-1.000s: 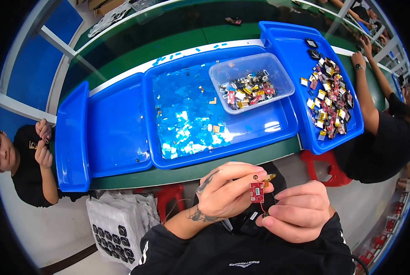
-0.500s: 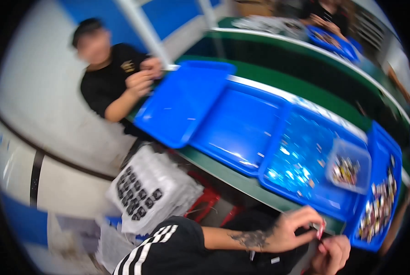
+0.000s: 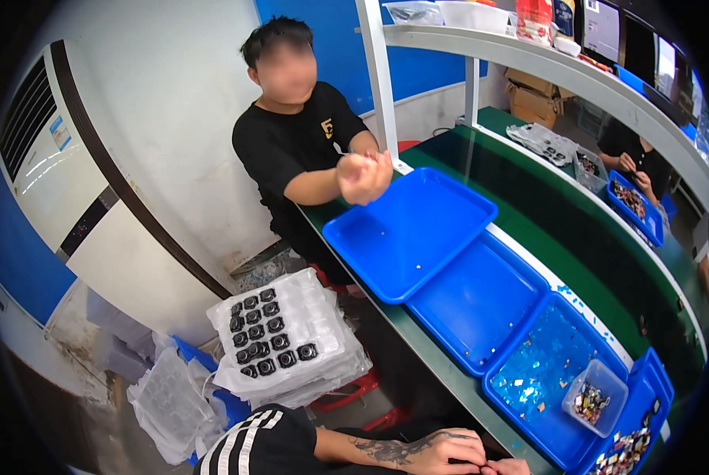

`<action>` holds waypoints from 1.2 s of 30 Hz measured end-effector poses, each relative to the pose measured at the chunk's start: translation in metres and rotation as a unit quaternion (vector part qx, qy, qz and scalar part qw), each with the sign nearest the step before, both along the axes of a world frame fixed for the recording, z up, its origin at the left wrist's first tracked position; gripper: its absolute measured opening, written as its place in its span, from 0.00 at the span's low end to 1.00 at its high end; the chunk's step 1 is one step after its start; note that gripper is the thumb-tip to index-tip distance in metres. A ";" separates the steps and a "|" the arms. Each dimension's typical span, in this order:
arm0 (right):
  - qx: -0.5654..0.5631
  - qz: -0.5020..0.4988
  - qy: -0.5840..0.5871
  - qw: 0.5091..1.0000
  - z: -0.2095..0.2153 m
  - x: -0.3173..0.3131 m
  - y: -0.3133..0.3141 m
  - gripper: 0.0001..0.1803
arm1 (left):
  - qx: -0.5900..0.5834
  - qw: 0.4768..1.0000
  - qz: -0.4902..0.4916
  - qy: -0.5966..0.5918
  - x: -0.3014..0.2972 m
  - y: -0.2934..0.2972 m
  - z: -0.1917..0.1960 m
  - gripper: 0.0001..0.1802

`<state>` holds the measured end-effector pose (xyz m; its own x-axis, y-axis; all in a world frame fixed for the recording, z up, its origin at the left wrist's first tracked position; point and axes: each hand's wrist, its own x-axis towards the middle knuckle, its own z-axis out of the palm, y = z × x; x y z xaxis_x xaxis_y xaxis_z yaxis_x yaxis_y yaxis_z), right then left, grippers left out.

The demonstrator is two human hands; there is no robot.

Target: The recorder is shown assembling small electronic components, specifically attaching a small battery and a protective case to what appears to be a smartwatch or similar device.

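My left hand (image 3: 449, 453) shows at the bottom edge, fingers curled, forearm tattooed. Only a sliver of my right hand (image 3: 506, 468) shows beside it, touching it. Whatever is between the two hands is cut off by the frame edge. Just to their right, on the green bench, stands a blue tray (image 3: 503, 402) strewn with small clear pieces. In its corner is a clear plastic box (image 3: 596, 396) of small mixed parts. A further blue tray (image 3: 649, 378) with several small parts lies at the lower right.
Two more blue trays (image 3: 473, 301) (image 3: 410, 229) continue along the bench. A person in a black shirt (image 3: 307, 142) holds both hands together over the far one. A stack of clear blister trays (image 3: 287, 336) with black round parts sits on a red stool. A white cabinet unit (image 3: 77, 214) stands at the left.
The view has swung left and upward, away from my hands. The hands and the small red board they held have dropped to the bottom edge. The person at the far tray is now central.
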<state>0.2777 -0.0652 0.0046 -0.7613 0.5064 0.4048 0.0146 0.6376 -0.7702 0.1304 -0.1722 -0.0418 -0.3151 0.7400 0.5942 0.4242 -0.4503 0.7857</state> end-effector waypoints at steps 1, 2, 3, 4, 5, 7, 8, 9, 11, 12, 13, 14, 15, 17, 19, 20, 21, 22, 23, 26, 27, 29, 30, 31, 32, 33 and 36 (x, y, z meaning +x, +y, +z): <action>-0.025 0.009 -0.012 1.000 0.003 -0.001 -0.001 0.07 | -0.014 1.000 0.001 -0.021 0.001 -0.001 0.003 0.06; -0.023 0.011 -0.011 1.000 0.005 -0.003 -0.001 0.07 | -0.028 0.999 0.003 -0.043 0.000 -0.002 0.008 0.06; -0.052 0.008 -0.011 0.999 0.005 -0.005 -0.001 0.07 | -0.026 0.999 0.005 -0.042 -0.002 -0.002 0.010 0.06; -0.081 0.006 -0.013 0.997 0.005 -0.005 -0.002 0.06 | -0.035 0.998 -0.005 -0.054 -0.003 -0.002 0.010 0.06; -0.098 0.003 -0.023 0.995 0.006 -0.006 -0.002 0.04 | -0.044 0.997 -0.015 -0.067 -0.004 -0.002 0.011 0.06; -0.118 -0.006 -0.035 0.992 0.008 -0.010 -0.002 0.04 | -0.037 0.997 -0.014 -0.064 -0.008 0.001 0.013 0.06; -0.141 -0.017 -0.044 0.989 0.009 -0.011 -0.002 0.03 | -0.034 0.998 -0.016 -0.059 -0.010 0.002 0.013 0.06; -0.153 -0.020 -0.047 0.987 0.009 -0.012 -0.001 0.04 | -0.031 0.997 -0.016 -0.063 -0.011 0.003 0.012 0.06; -0.152 -0.022 -0.059 0.986 0.008 -0.013 0.003 0.05 | -0.045 0.997 -0.002 -0.069 -0.014 0.006 0.013 0.05; -0.152 -0.025 -0.069 0.986 0.009 -0.014 0.004 0.05 | -0.043 0.997 -0.001 -0.071 -0.016 0.007 0.013 0.05; -0.147 -0.020 -0.076 0.986 0.011 -0.016 0.005 0.06 | -0.047 0.996 0.000 -0.081 -0.017 0.009 0.013 0.05; -0.146 -0.021 -0.080 0.986 0.011 -0.017 0.006 0.06 | -0.051 0.995 0.002 -0.091 -0.018 0.010 0.013 0.04; -0.161 -0.024 -0.076 0.984 0.011 -0.019 0.007 0.06 | -0.050 0.994 0.002 -0.094 -0.019 0.011 0.013 0.04; -0.184 -0.034 -0.068 0.980 0.011 -0.024 0.007 0.06 | -0.054 0.994 0.003 -0.098 -0.024 0.012 0.015 0.04; -0.182 -0.032 -0.072 0.980 0.011 -0.027 0.009 0.06 | -0.058 0.993 0.003 -0.101 -0.027 0.013 0.016 0.04; -0.180 -0.031 -0.073 0.980 0.011 -0.028 0.009 0.05 | -0.062 0.993 0.002 -0.101 -0.028 0.012 0.017 0.04; -0.181 -0.029 -0.075 0.980 0.012 -0.029 0.008 0.05 | -0.063 0.993 0.004 -0.103 -0.028 0.011 0.018 0.04; -0.184 -0.034 -0.073 0.980 0.013 -0.031 0.007 0.05 | -0.066 0.992 0.009 -0.109 -0.029 0.011 0.019 0.05; -0.187 -0.039 -0.071 0.979 0.013 -0.033 0.006 0.05 | -0.069 0.991 0.014 -0.116 -0.029 0.011 0.019 0.05; -0.167 -0.042 -0.079 0.982 0.014 -0.035 0.007 0.05 | -0.080 0.993 -0.013 -0.090 -0.032 0.008 0.014 0.08; -0.169 -0.047 -0.081 0.981 0.014 -0.035 0.007 0.05 | -0.082 0.992 -0.017 -0.092 -0.032 0.009 0.007 0.08; -0.185 -0.065 -0.075 0.978 0.013 -0.036 0.006 0.04 | -0.134 0.980 -0.060 -0.138 -0.033 0.014 0.009 0.06; -0.149 -0.063 -0.064 0.985 0.012 -0.041 0.008 0.02 | -0.072 0.987 -0.033 -0.138 -0.035 0.017 0.010 0.05; -0.133 -0.070 -0.042 0.988 -0.003 -0.045 0.015 0.03 | -0.088 0.989 -0.040 -0.114 -0.042 0.021 0.006 0.06; -0.119 -0.079 -0.028 0.989 -0.013 -0.042 0.018 0.07 | -0.105 0.989 -0.049 -0.094 -0.041 0.020 0.004 0.09; -0.141 -0.098 -0.049 0.984 0.005 -0.054 0.013 0.05 | -0.116 0.987 -0.032 -0.104 -0.043 0.019 0.011 0.08; -0.177 0.029 -0.039 0.983 0.000 -0.056 0.024 0.07 | -0.138 0.980 -0.016 -0.142 -0.049 0.013 0.007 0.07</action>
<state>0.2218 -0.0415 0.0041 -0.8154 0.5591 0.1501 0.0544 0.3321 -0.9417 0.0811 -0.1594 -0.0353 -0.4126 0.8727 0.2611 0.1588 -0.2133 0.9640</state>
